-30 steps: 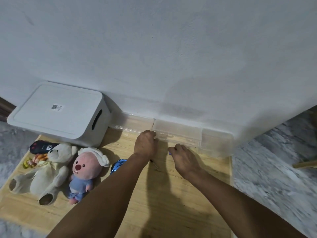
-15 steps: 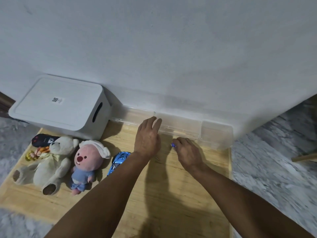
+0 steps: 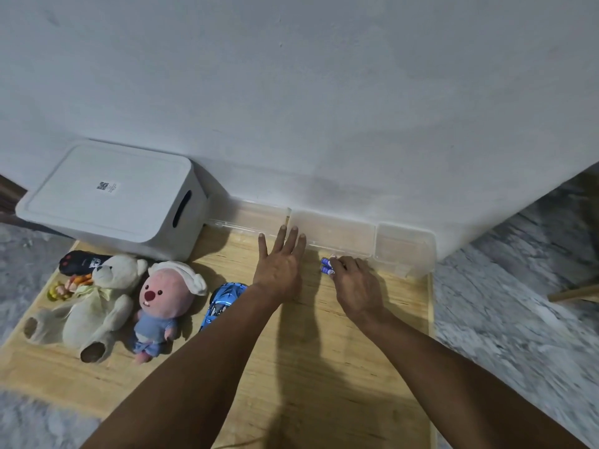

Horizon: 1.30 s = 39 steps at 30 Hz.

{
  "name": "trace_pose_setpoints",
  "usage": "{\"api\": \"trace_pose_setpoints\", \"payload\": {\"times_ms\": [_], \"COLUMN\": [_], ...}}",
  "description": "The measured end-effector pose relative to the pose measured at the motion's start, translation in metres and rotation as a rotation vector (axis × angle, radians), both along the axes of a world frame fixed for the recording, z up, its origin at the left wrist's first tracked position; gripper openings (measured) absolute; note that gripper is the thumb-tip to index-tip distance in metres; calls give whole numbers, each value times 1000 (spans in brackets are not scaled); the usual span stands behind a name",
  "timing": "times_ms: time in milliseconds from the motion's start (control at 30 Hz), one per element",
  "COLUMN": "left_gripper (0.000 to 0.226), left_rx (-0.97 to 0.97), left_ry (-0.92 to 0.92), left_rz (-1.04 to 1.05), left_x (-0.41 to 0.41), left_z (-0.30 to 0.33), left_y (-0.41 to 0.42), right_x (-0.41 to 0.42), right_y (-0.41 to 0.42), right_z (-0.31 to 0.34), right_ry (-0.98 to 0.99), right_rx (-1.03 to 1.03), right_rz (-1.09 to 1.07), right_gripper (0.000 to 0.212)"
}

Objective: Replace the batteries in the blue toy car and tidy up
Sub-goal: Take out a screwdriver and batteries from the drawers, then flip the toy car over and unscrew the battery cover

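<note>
Presently, right hand (image 3: 355, 283) pinches two blue batteries (image 3: 326, 266) just in front of the clear organizer box (image 3: 340, 234); left hand (image 3: 279, 264) lies flat, fingers straight, tips at the box's edge. Judgement: brace the box, keep both cells together. Blue toy car (image 3: 223, 298) sits left of the box, near the plush toys. Tabletop (image 3: 308, 367) is pale wood against a white wall.
</note>
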<state>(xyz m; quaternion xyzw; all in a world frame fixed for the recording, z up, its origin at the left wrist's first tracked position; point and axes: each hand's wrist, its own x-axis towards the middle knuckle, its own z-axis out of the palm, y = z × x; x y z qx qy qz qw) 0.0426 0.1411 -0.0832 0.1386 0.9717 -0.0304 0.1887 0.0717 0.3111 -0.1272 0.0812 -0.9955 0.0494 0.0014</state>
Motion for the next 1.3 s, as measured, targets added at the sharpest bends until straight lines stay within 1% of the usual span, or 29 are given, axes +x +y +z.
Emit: {"api": "trace_pose_setpoints", "payload": {"times_ms": [200,367,500,600,667,700,800,867,933,1000,1067,1133,1233,1300], "left_gripper": [85,85,78,68,56,51,44,45,48,57,69,66,58,57], "left_rx": [5,78,129,301,401,410,385,342,297,266,241,234,275,276], "left_ry": [-41,1,59,167,244,267,219,175,172,137,99,68,59,75], "left_rz": [-4,2,11,103,218,276,446,501,516,558,607,648,699,714], "left_x": [-2,3,14,27,37,43,62,75,88,101,112,120,127,129], "left_z": [8,15,22,27,29,29,28,28,29,29,23,16,7,6], "left_y": [0,-4,-12,-27,-42,-51,-76,-89,-96,-98,-99,-98,-96,-95], "right_x": [1,-2,-3,-4,-6,-6,-4,-4,-4,-5,-5,-4,-2,-2], "right_y": [1,3,-3,-11,-18,-23,-41,-58,-74,-85,-93,-96,-97,-95], "right_z": [8,13,21,29,32,33,34,34,35,35,35,35,36,37], "right_ry": [70,59,44,52,17,-8,-108,-196,-270,-322,-341,-328,-308,-304], "right_rx": [-42,-121,-184,-265,-273,-285,-330,-321,-315,-260,-155,-100,-106,-200], "right_rz": [-5,-17,-48,-50,-44,-37,9,42,62,86,128,130,92,55], "right_gripper": [40,29,19,11,14,16,21,23,26,28,26,21,20,26]}}
